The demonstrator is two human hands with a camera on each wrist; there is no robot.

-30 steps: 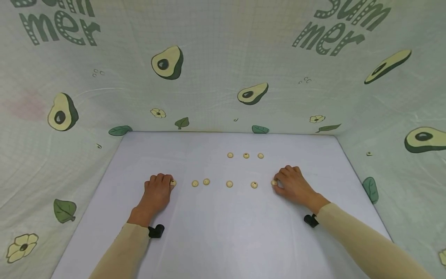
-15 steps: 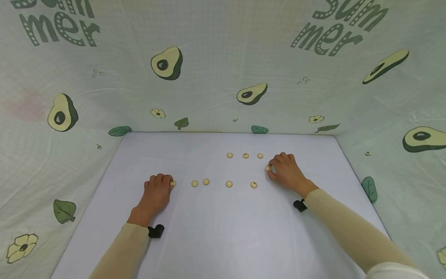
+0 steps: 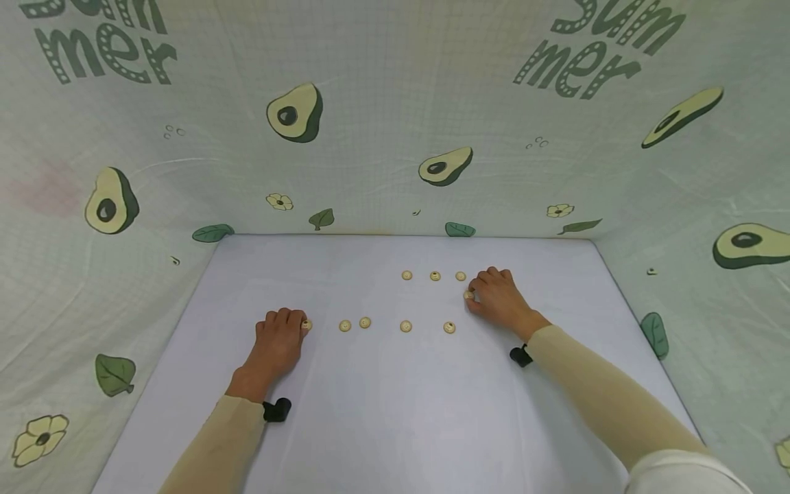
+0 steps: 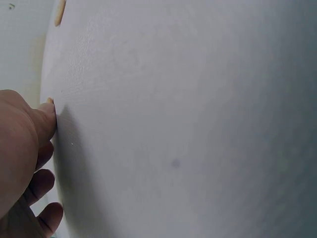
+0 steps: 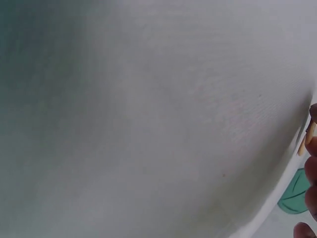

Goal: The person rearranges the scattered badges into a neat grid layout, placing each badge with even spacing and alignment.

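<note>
In the head view my left hand (image 3: 278, 343) rests on the white tabletop at left, its thumb and fingers pinching a small round wooden disc (image 3: 306, 324). Only a sliver of that disc (image 4: 50, 100) shows past the thumb in the left wrist view. My right hand (image 3: 500, 302) pinches another pale wooden disc (image 3: 468, 295) between thumb and fingertips. It is just below the right end of a back row of three, close to the end disc (image 3: 461, 276). In the right wrist view the fingers (image 5: 312, 171) and the held disc (image 5: 310, 133) appear at the right edge.
Several more discs lie between the hands in a front row, among them a left one (image 3: 345, 326) and a right one (image 3: 450, 328) with a dark mark. An avocado-print cloth (image 3: 370, 137) hangs behind the white tabletop (image 3: 382, 412) and along its sides.
My right hand has carried its disc from the right end of the front row back and leftward, close to the back row. My left hand has stayed in place.
</note>
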